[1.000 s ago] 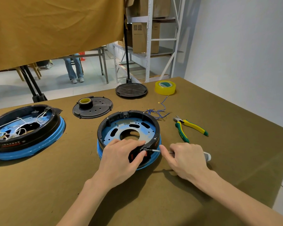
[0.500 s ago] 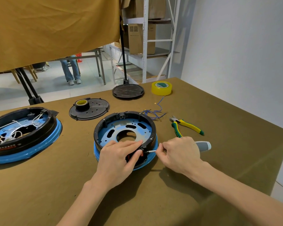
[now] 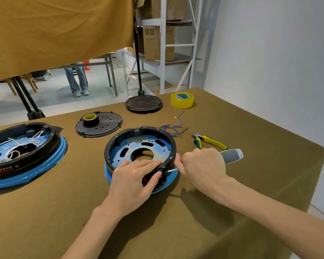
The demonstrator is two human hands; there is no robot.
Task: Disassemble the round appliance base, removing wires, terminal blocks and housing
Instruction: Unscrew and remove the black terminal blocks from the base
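Brown cloth covers the desk (image 3: pixel 251 128), where the round base (image 3: pixel 140 144), a black ring on a blue rim, sits in the middle. A second base (image 3: pixel 24 156) with white wires lies at the far left. Behind are two black lids (image 3: pixel 101 126), a yellow tape roll (image 3: pixel 182 100), loose blue wires (image 3: pixel 173 128) and pliers (image 3: pixel 209 141). The left hand (image 3: pixel 133 182) lies over the near rim, its grip curled on a black part there. The right hand (image 3: pixel 202 165) has its grip closed round a screwdriver (image 3: pixel 231 156), tip at that part.
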